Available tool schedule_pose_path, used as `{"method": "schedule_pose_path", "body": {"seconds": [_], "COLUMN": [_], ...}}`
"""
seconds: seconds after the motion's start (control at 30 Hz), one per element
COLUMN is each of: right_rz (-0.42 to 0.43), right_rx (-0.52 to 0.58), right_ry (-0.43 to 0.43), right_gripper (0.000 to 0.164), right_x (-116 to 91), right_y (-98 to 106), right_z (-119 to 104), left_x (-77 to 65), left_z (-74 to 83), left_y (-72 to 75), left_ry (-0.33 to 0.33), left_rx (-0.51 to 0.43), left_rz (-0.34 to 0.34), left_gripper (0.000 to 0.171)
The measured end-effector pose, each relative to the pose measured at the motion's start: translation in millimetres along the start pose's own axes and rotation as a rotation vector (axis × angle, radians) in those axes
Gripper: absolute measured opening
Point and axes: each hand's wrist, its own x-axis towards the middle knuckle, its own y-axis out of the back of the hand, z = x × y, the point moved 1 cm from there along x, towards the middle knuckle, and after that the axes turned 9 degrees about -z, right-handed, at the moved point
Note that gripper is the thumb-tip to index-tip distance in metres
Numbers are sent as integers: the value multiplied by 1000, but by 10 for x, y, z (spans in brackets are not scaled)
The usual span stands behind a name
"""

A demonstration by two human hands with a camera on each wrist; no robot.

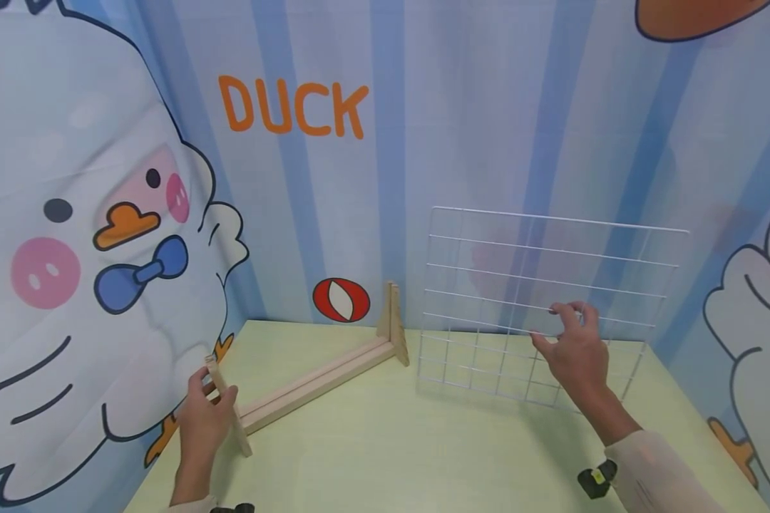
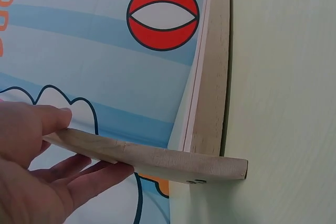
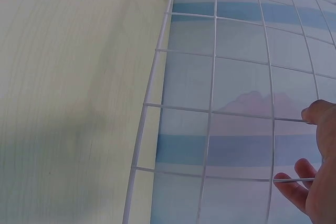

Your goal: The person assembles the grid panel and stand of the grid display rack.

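Note:
A wooden stand (image 1: 321, 385) with a long grooved bar and an upright piece at each end rests on the table at the left. My left hand (image 1: 202, 420) pinches its near end piece (image 2: 142, 157) between thumb and fingers. At the right, my right hand (image 1: 577, 356) grips a white wire grid panel (image 1: 475, 267) by its bars, thumb and fingers passing around the wires. The panel stands nearly upright, tilted, to the right of the stand's far end piece (image 1: 393, 324). Part of the grid is hidden behind the right hand.
The pale wood-grain table (image 1: 385, 463) reaches back to a blue striped curtain (image 1: 411, 142) printed with ducks and lettering. Curtain also hangs along the left and right sides. A dark wrist device (image 1: 597, 479) sits at the right sleeve.

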Motion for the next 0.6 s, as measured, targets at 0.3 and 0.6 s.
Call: {"method": "schedule_pose_path", "body": {"seconds": [0.3,0.6], "right_rz": [-11,-19], "right_rx": [-9,2], "right_ry": [3,11], "right_gripper": [46,46], "right_x": [7,4], "right_y": [-3,-15], "right_z": [2,-3], "left_x": [126,318], "left_z": [75,156], "left_y": [-25,-174], "left_ry": [-24,-130], "left_rx": [2,24], "left_rz": [-76,-131], "left_gripper": [76,71]}}
